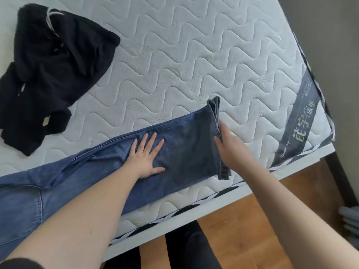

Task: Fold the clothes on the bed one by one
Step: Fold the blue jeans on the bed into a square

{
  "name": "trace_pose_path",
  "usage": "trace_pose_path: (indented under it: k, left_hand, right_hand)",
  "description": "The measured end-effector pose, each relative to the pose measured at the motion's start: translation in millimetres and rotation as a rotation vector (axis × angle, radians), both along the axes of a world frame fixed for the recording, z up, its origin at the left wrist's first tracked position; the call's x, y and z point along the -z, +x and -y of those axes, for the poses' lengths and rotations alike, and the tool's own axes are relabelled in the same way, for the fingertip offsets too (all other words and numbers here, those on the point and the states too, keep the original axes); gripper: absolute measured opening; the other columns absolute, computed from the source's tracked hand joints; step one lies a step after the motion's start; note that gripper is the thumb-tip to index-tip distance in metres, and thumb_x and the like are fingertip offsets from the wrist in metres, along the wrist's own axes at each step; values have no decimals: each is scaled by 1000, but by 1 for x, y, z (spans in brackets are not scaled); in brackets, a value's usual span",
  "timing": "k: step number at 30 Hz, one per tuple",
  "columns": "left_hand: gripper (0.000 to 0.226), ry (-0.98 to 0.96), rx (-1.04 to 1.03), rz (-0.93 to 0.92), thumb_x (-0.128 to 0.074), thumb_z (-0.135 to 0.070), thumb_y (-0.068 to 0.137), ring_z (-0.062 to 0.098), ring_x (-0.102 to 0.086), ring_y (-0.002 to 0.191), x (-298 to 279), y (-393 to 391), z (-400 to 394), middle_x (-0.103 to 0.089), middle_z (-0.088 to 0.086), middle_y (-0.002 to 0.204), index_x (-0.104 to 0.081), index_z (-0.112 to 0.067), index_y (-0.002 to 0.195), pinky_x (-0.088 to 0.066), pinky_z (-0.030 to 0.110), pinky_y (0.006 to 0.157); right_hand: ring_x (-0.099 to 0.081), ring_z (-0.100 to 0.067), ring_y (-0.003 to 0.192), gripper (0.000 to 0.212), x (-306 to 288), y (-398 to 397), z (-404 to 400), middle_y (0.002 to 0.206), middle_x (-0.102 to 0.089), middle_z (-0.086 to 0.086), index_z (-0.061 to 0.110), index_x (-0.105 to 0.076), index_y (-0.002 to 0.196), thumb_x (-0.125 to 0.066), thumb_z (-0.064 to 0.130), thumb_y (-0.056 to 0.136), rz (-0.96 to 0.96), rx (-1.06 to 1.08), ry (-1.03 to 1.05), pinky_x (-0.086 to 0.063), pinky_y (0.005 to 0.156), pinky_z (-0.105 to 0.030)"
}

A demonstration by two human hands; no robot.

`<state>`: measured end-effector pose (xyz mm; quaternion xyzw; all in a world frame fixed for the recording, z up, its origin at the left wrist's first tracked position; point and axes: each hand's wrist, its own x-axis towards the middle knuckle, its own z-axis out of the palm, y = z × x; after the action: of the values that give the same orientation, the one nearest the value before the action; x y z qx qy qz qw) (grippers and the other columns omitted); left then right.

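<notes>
Jeans [81, 183] lengthwise along mattress edge | left hand [144, 158] flat on them | right hand [231, 144] pinching hems

- Jeans [174, 152]: blue denim, darker at the hem.
- Crumpled garment [54, 74]: black, white drawstring.
- Mattress [194, 55]: white, wavy quilted stitching; black-and-white striped edge piping.
- Corner label [299, 131]: grey, pale lettering.
- Floor [242, 230]: brown wood.

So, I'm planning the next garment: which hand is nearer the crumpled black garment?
Left. The left hand presses the blue denim jeans, right of the crumpled black garment; the right hand is farther right.
</notes>
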<state>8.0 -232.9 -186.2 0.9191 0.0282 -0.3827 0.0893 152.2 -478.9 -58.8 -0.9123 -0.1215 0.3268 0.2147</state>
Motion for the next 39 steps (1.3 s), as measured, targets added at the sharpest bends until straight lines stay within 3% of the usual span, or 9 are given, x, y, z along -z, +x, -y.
trace_pose_path:
  k: [4, 8, 11, 16, 20, 26, 30, 35, 39]
  left_hand:
    - [75, -63, -39, 229, -37, -55, 98, 21, 6, 152, -26, -9, 5, 8, 3, 165, 0, -27, 157, 1, 44, 121]
    - [57, -161, -172, 640, -60, -22, 91, 28, -37, 142, -54, -39, -17, -44, 9, 150, -45, -14, 145, -24, 45, 117]
    - [55, 42, -375, 780, -48, -20, 95, 28, -33, 143, -61, -69, -73, -38, 12, 153, -38, -12, 149, -27, 48, 116]
    - [62, 220, -692, 518, -41, -31, 101, 28, -18, 149, -54, -143, -149, -19, 12, 162, -21, -8, 155, -20, 49, 120]
    - [65, 217, -560, 355, -28, -44, 102, 24, -8, 152, -41, -192, -161, -8, 7, 165, -12, -14, 157, -13, 44, 122]
    - [64, 151, -513, 292, -30, -47, 101, 23, -1, 152, -32, -232, -161, 0, 5, 165, -13, -18, 157, -7, 40, 122]
    - [58, 15, -588, 318, -30, -39, 103, 21, -5, 152, -33, -239, -164, -8, 5, 165, -21, -17, 156, -6, 36, 122]
    - [44, -314, -949, 425, -34, -28, 106, 13, -16, 149, -45, -233, -171, -26, -1, 161, -44, -14, 146, -17, 30, 118]
    - [37, -397, -1246, 483, -38, -34, 104, 11, -51, 129, -57, -230, -179, -59, -5, 136, -64, -20, 127, -37, 22, 103]
  right_hand:
    - [-59, -35, 83, 53, -21, -44, -41, 107, -66, -12, 46, -4, 149, -29, 36, 103, 39, -42, -32, -39, 67, -39]
    - [-60, -34, 79, 51, -29, -85, -76, 102, -66, -7, 50, -2, 149, -25, 38, 105, 41, -80, -22, -46, 67, -41]
    - [-56, -30, 76, 50, -27, -108, -102, 104, -66, -4, 56, -1, 146, -23, 40, 104, 36, -74, -21, -44, 66, -37]
    - [-63, -35, 90, 51, -21, -146, -151, 116, -66, -3, 49, 1, 149, -23, 37, 105, 31, -165, -47, -48, 74, -40]
    - [-54, -28, 70, 56, -9, -174, -192, 106, -67, -4, 38, 0, 154, -27, 28, 105, 76, -227, -98, -45, 64, -36]
    - [-47, -21, 63, 62, 11, -229, -247, 108, -67, -4, 32, -2, 155, -33, 20, 102, 75, -352, -120, -37, 58, -31]
    - [-47, -20, 57, 67, 31, -263, -277, 132, -60, -5, 23, 1, 156, -36, 15, 100, 103, -465, -200, -27, 45, -28]
    - [-66, -27, 80, 75, 49, -283, -296, 158, -31, -4, 19, 8, 155, -36, 8, 95, 88, -522, -268, -35, 54, -30]
    - [-64, -30, 99, 64, 57, -294, -304, 163, -15, -4, 22, 3, 156, -33, 25, 103, 38, -528, -256, -43, 59, -32]
